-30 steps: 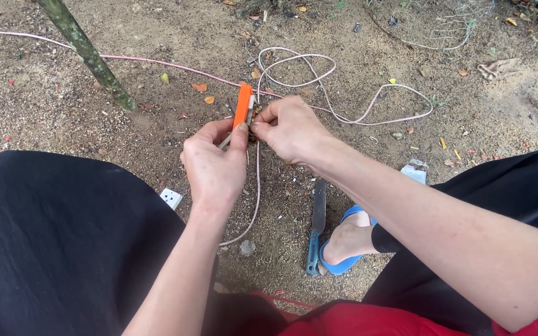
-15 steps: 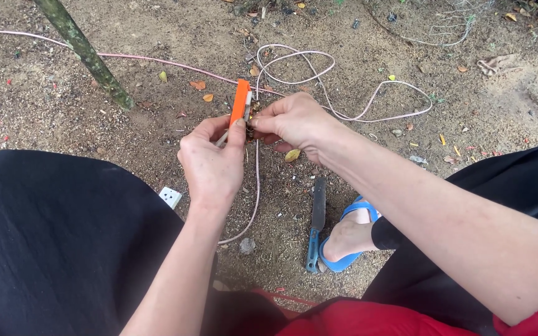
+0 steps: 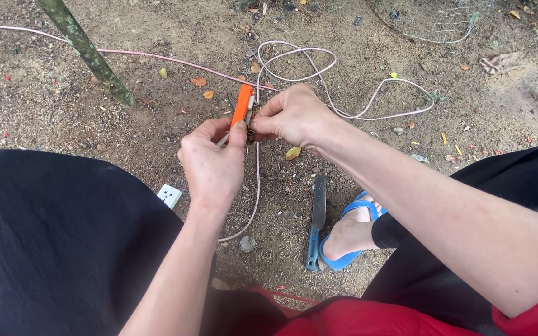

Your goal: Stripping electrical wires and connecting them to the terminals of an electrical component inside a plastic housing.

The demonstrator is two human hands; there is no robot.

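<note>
— While the person squats on the bare soil, what lies nearest them?

— A blue sandal (image 3: 344, 252) on one foot, a blue-handled knife (image 3: 316, 221) flat on the ground just beside it, and a white socket (image 3: 169, 195) by the black-clad knee.

— And the hands?

— Left hand (image 3: 212, 163) is closed around an orange-handled utility knife (image 3: 241, 107), thumb along the handle. Right hand (image 3: 292, 116) is pinched narrow on the pale pink cable (image 3: 256, 186), held against the blade; the blade tip is hidden by the fingers.

— Beyond that?

— The cable loops loosely over the dirt behind the hands. A green mossy stick (image 3: 85, 50) stands slanted at upper left.
</note>
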